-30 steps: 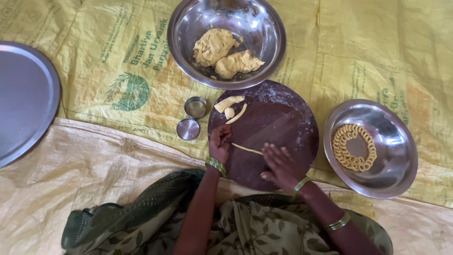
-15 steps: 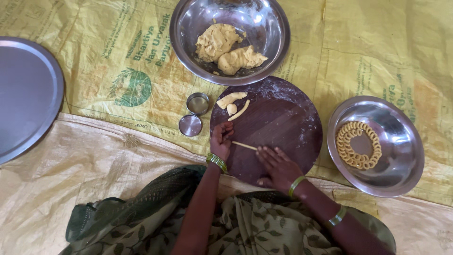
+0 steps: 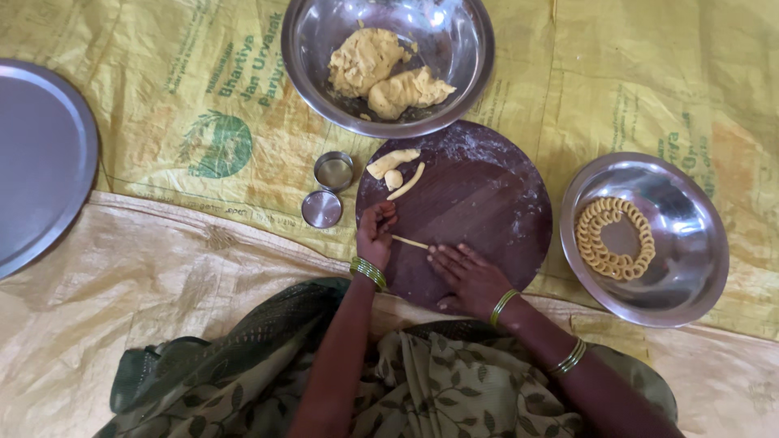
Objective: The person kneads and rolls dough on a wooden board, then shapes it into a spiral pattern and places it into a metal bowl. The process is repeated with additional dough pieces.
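Observation:
A thin strand of yellow dough (image 3: pixel 411 242) lies on the near part of a round dark wooden board (image 3: pixel 487 195). My left hand (image 3: pixel 375 235) pinches its left end with curled fingers. My right hand (image 3: pixel 466 274) lies flat, palm down, on the board, its fingertips over the strand's right end. Three small dough pieces (image 3: pixel 394 172) sit at the board's far left edge. Both wrists wear green bangles.
A steel bowl (image 3: pixel 454 73) with two dough lumps stands behind the board. At the right, a steel bowl (image 3: pixel 690 268) holds ring-shaped coiled dough. A small steel tin (image 3: pixel 333 171) and its lid (image 3: pixel 322 208) lie left of the board. A large steel plate (image 3: pixel 36 158) lies far left.
My right hand has slid left along the board toward my left hand, and the visible strand between them is shorter. The left hand stays on the strand's end.

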